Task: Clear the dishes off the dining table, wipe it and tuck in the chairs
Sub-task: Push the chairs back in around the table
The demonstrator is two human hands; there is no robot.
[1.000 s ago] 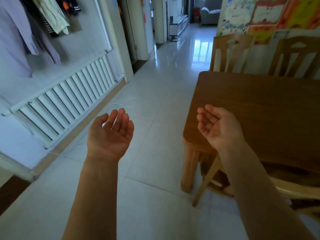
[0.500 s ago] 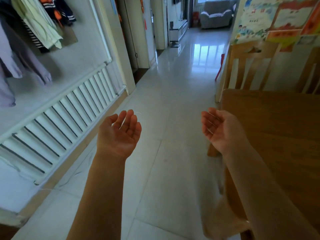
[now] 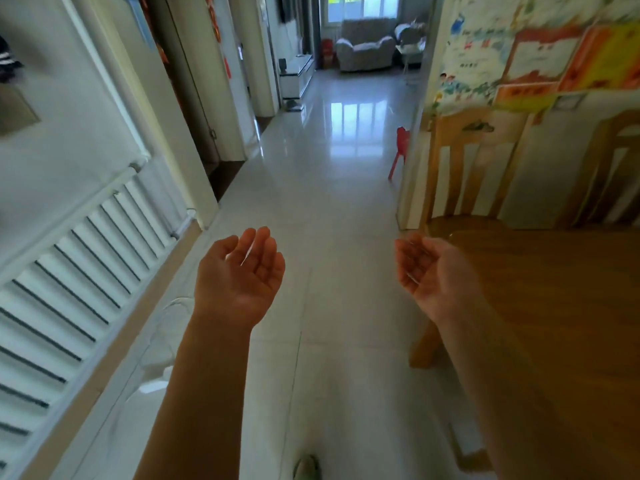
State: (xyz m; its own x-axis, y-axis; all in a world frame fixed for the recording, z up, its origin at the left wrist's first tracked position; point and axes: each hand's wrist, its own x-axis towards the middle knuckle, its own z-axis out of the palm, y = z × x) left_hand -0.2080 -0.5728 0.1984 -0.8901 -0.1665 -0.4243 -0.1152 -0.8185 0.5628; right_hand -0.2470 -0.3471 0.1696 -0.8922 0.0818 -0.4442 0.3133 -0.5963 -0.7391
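Observation:
The brown wooden dining table (image 3: 561, 289) fills the right side of the view, and its visible top is bare. A wooden chair (image 3: 464, 168) stands at its far end against the wall, with part of a second chair (image 3: 609, 168) further right. My left hand (image 3: 239, 271) is raised palm up over the tiled floor, fingers apart, holding nothing. My right hand (image 3: 426, 271) is held palm up at the table's near left corner, also with nothing in it. No dishes or cloth are in view.
A white radiator (image 3: 69, 271) runs along the left wall. The glossy tiled corridor (image 3: 329, 202) leads ahead to a room with a grey sofa (image 3: 365, 50). A small red chair (image 3: 400, 150) stands by the right wall. Drawings and posters (image 3: 519, 53) cover that wall.
The view has swung left and up towards the corridor, so the table has shifted to the right edge. Both hands stay raised, palms up, holding nothing.

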